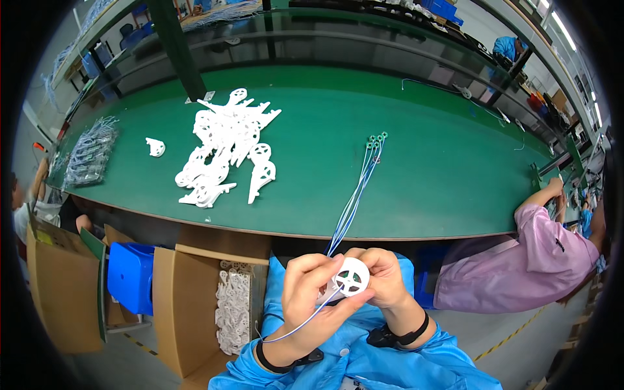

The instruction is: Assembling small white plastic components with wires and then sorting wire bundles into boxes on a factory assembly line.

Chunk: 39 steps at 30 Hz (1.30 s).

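A white round plastic housing (361, 272) with a spoked face is held in front of my chest, above the lap. My left hand (304, 286) is closed round its left side, and my right hand (385, 276) pinches its right edge. From the housing a thin blue-and-white wire (304, 329) runs down over my left wrist. Just beyond my fingers, several similar wires (351, 207) lie in a bundle across the table edge, with small round green boards (376, 141) at their far ends. What sits inside the housing is mostly hidden.
White plastic parts (227, 133) are heaped on the green table (312, 175), with one loose piece (155, 147) to their left. Bagged wires (91, 156) lie far left. Below stand an open carton (166, 312) of white parts and a blue bin (130, 270). A pink-sleeved person (500, 266) works at right.
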Motion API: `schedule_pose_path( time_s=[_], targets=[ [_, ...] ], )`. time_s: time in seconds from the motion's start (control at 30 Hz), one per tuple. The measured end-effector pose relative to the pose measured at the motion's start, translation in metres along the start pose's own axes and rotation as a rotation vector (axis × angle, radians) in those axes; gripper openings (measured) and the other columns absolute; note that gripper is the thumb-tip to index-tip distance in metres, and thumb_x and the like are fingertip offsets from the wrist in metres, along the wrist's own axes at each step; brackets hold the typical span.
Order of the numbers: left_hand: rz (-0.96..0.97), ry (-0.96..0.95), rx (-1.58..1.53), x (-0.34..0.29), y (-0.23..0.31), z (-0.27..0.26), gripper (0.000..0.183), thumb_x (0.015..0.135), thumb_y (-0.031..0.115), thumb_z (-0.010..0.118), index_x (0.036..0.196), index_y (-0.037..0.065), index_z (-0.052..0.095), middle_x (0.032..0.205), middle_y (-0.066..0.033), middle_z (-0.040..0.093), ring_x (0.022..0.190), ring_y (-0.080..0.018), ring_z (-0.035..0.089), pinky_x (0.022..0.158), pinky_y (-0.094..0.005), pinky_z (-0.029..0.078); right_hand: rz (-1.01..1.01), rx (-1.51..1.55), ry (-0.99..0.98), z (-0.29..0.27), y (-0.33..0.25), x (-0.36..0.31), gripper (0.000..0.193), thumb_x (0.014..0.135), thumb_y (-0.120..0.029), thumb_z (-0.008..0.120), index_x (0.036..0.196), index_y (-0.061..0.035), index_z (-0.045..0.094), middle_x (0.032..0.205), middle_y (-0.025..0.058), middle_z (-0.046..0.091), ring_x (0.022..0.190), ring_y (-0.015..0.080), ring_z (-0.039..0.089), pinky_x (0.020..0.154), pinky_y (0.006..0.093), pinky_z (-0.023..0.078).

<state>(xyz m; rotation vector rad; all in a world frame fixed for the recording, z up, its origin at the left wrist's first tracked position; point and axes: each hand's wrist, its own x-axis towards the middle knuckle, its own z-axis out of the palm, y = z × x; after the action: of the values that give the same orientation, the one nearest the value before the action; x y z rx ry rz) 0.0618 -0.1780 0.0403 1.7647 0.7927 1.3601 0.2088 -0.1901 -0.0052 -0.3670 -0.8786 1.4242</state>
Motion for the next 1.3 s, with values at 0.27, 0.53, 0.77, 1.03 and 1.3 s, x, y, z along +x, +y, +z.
schedule_pose_path(
  time_s=[0.27, 0.53, 0.77, 1.03, 1.3],
  targets=[
    [-0.054, -0.007, -0.012, -0.0055, 0.0013, 0.0017, 0.064, 0.063, 0.002, 0.085, 0.117, 0.001, 0.050, 0.107, -0.0105, 0.041, 0.089, -0.0156, 0.056, 0.072, -0.0249, 0.051, -0.062, 0.045, 0.023, 0.0015, 0.0074, 0.0001, 0.008, 0.083, -0.003, 0.067, 0.086, -0.0012, 0.060, 0.102, 0.0202, 0.062, 0.089, 0.0225, 0.061, 0.077, 0.0334, 0.051],
    [-0.069, 0.005, 0.012, -0.0040, 0.0018, 0.0003, 0.063, 0.063, 0.003, 0.085, 0.116, 0.001, 0.050, 0.105, -0.0102, 0.041, 0.084, -0.0140, 0.056, 0.068, -0.0239, 0.051, -0.006, 0.051, 0.034, -0.0018, 0.0076, -0.0034, 0.009, 0.082, -0.002, 0.068, 0.087, -0.0023, 0.061, 0.102, 0.0208, 0.062, 0.090, 0.0237, 0.061, 0.078, 0.0350, 0.051],
    [-0.010, 0.035, 0.081, 0.0015, 0.0046, 0.0022, 0.062, 0.060, 0.009, 0.088, 0.112, 0.002, 0.054, 0.099, -0.0089, 0.045, 0.077, -0.0137, 0.052, 0.060, -0.0225, 0.045, 0.042, 0.129, 0.064, -0.0032, 0.0086, -0.0044, 0.011, 0.082, -0.006, 0.069, 0.087, -0.0012, 0.061, 0.100, 0.0194, 0.062, 0.089, 0.0227, 0.061, 0.078, 0.0346, 0.051],
    [0.028, 0.030, 0.125, 0.0014, 0.0041, 0.0035, 0.062, 0.059, 0.010, 0.089, 0.110, 0.002, 0.054, 0.097, -0.0095, 0.046, 0.076, -0.0133, 0.051, 0.057, -0.0220, 0.043, 0.033, 0.146, 0.059, -0.0042, 0.0083, -0.0027, 0.011, 0.080, -0.003, 0.070, 0.081, -0.0016, 0.060, 0.094, 0.0182, 0.063, 0.085, 0.0215, 0.061, 0.075, 0.0344, 0.051],
    [-0.051, 0.003, 0.019, 0.0012, 0.0056, 0.0045, 0.059, 0.060, 0.008, 0.088, 0.108, 0.003, 0.055, 0.096, -0.0090, 0.046, 0.073, -0.0116, 0.051, 0.054, -0.0208, 0.043, -0.048, -0.017, 0.069, -0.0061, 0.0063, -0.0026, 0.012, 0.079, 0.000, 0.070, 0.075, -0.0020, 0.059, 0.093, 0.0198, 0.064, 0.085, 0.0240, 0.062, 0.075, 0.0349, 0.051]
  ],
)
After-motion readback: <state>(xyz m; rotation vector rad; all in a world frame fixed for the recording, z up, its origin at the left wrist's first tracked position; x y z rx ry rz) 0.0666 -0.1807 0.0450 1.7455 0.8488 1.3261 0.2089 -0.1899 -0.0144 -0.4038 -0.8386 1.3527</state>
